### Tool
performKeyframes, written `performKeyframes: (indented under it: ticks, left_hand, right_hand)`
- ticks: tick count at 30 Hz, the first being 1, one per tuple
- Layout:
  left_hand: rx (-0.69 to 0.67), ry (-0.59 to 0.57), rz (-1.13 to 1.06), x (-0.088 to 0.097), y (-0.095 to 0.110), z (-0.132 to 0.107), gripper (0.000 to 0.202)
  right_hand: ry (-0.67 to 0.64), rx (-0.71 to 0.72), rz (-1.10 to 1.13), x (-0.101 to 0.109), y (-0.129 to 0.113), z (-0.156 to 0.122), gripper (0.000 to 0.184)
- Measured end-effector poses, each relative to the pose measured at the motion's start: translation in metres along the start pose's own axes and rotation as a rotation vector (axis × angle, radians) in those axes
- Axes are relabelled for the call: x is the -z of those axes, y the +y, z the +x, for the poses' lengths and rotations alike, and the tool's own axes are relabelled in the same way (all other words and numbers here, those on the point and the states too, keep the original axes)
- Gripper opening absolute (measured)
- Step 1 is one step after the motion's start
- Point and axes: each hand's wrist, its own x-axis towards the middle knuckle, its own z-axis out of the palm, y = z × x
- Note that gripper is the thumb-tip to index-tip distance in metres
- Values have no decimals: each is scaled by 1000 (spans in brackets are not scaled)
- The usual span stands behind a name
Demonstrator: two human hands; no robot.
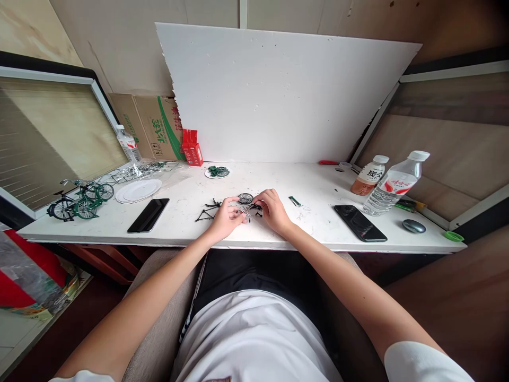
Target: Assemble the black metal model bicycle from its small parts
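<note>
while both forearms reach in over the white tabletop (318, 231), the 2 hands are near each other but apart, with bent fingers. the left hand (228, 218) has its thumb and fingertips at a tiny silvery part (244, 211); the right hand (273, 211) has its fingertips at small dark pieces (255, 207) just beside it. whether either hand is pinched firmly on its piece, i cannot tell at this size.

a small black spoked toy wheel (245, 198) lies between the hands, toward their far side. thin black bicycle-frame parts (204, 213) lie just left of the left hand, and a narrow dark green plastic strip (295, 201) lies to the right of the right hand.

farther back, green model-bicycle parts (218, 171) rest on a small white plate (208, 175). near the left end stand green and black model bicycles (88, 197), beside flat white paper plates (137, 192) and a black phone with a pale edge (148, 215). toward the right are a glossy black phone (360, 223), 2 capped plastic bottles (394, 183) and a grey computer mouse (413, 226).
</note>
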Motion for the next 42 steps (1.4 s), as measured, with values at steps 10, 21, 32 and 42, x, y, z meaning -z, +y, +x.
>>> performKeyframes:
  ticks: [10, 21, 32, 42]
  left_hand:
    - [-6, -2, 13, -1, 3, -2, 59]
    - [-11, -22, 6, 3, -2, 0, 64]
    - [-17, -34, 24, 4, -3, 0, 64]
    - [-8, -39, 43, 3, 1, -1, 61]
  right_hand:
    - [-25, -24, 9, 1, -3, 0, 31]
    - [-49, 11, 18, 1, -1, 1, 31]
    - [-96, 29, -60, 3, 2, 2, 22]
    - [-136, -4, -185, 3, 3, 2, 23]
